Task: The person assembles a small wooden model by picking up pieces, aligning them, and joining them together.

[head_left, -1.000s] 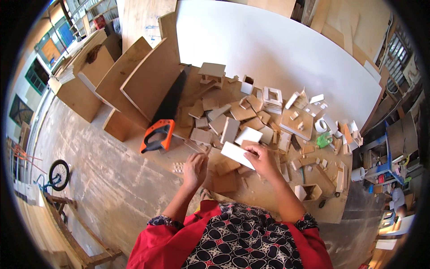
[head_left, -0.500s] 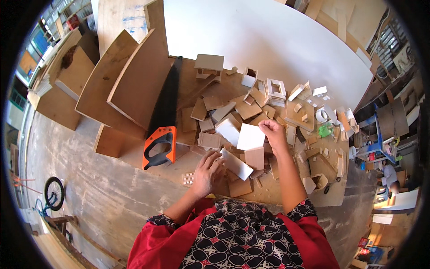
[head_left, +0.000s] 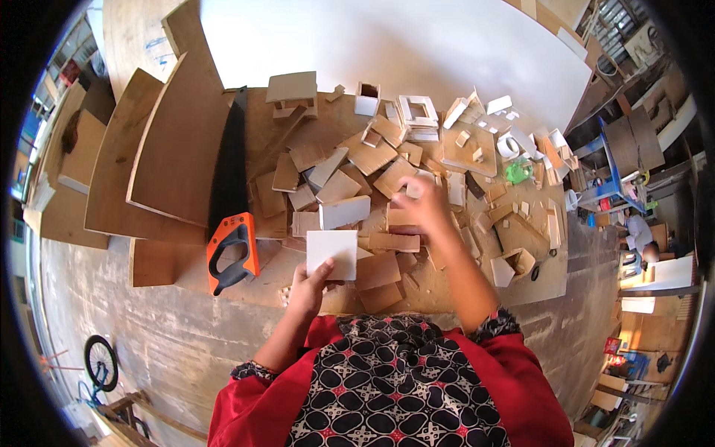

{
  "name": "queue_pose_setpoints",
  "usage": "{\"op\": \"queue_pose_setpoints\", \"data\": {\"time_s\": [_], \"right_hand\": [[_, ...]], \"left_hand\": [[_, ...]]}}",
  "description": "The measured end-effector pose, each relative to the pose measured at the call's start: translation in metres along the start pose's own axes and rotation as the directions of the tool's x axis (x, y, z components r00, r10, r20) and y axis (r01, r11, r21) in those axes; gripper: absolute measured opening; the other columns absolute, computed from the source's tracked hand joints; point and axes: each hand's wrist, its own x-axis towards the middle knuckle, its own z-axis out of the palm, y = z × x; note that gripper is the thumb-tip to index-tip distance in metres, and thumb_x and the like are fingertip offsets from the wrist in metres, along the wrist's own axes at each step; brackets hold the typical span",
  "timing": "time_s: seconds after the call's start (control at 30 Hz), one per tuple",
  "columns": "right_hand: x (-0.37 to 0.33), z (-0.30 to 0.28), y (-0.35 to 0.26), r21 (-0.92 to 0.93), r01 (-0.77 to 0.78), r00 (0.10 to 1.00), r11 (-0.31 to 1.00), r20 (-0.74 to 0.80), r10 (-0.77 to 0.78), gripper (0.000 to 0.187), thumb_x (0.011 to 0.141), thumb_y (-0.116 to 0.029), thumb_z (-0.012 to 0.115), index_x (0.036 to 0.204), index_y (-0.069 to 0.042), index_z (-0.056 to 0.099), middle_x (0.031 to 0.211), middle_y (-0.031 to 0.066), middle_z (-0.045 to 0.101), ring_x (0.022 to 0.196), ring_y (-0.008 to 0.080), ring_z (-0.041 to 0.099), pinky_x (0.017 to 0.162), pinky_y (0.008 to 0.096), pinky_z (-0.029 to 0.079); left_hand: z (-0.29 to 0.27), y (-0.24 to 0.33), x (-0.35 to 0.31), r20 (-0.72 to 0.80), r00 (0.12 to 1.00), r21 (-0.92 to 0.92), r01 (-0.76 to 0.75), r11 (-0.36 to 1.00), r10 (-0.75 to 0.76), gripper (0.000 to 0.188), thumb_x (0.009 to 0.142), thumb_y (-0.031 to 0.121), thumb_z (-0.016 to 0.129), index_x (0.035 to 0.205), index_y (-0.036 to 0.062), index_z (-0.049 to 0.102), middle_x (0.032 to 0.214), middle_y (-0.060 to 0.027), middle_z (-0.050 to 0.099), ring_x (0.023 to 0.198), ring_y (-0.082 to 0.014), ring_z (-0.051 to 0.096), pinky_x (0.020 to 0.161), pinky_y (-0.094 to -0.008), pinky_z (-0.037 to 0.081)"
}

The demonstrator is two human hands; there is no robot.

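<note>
The left hand is closed around the bottom edge of a flat white square, with the thumb pressed on its front. The square is held up near the front edge of the worktop, with its flat face showing. The right hand is over the pile of wood bits, to the right of the square and farther from the body. Its fingers are bent and blurry, so I cannot tell how far open it is, or if it has hold of a piece. Just behind the square lies a long white block, and near it on the right is a flat brown piece. To the left of the square is a saw with an orange and black handle and a long dark blade that points away from the body. Big brown boards stand up beside the blade. At the back are a little wooden table shape, a white box with an open top and some white frames. On the right side there is a white ring, with a crumpled green thing close by. Nearer the body, a small wooden box lies on its side. A huge white board stands behind it all.
</note>
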Motion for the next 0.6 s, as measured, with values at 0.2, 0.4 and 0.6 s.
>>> {"op": "queue_pose_setpoints", "data": {"time_s": [0.2, 0.4, 0.6], "right_hand": [[0.04, -0.008, 0.065, -0.417, -0.003, 1.0, 0.909, -0.001, 0.003, 0.071, 0.062, -0.037, 0.083, 0.121, -0.005, 0.059, 0.127, 0.0127, 0.053, 0.12, 0.0326, 0.047, 0.102, 0.0399, 0.04], [0.038, -0.006, 0.013, -0.496, 0.159, 0.976, 0.853, -0.049, -0.211, 0.077, 0.062, -0.026, 0.083, 0.128, -0.004, 0.05, 0.123, 0.0158, 0.056, 0.111, 0.036, 0.054, 0.093, 0.0436, 0.045], [0.055, 0.012, 0.016, -0.138, 0.049, 0.998, 0.989, -0.023, -0.053, 0.082, 0.065, -0.026, 0.082, 0.132, -0.005, 0.041, 0.119, 0.0228, 0.057, 0.111, 0.0342, 0.057, 0.091, 0.0419, 0.048]], "left_hand": [[-0.033, 0.0, -0.007, 0.047, 0.998, -0.217, -0.035, 0.975, 0.047, 0.033, 0.083, 0.009, 0.065, 0.111, -0.0009, 0.05, 0.105, -0.0139, 0.063, 0.091, -0.0268, 0.063, 0.077, -0.0416, 0.051], [-0.059, 0.004, -0.03, -0.094, 0.985, -0.109, -0.152, 0.982, 0.142, 0.025, 0.079, 0.013, 0.069, 0.1, 0.0017, 0.06, 0.094, -0.0068, 0.064, 0.091, -0.0169, 0.059, 0.084, -0.0308, 0.043], [-0.063, 0.004, -0.039, -0.126, 0.98, -0.096, -0.167, 0.981, 0.154, 0.024, 0.079, 0.012, 0.069, 0.099, 0.0038, 0.061, 0.094, -0.0033, 0.064, 0.088, -0.0127, 0.057, 0.079, -0.0284, 0.041]]}}
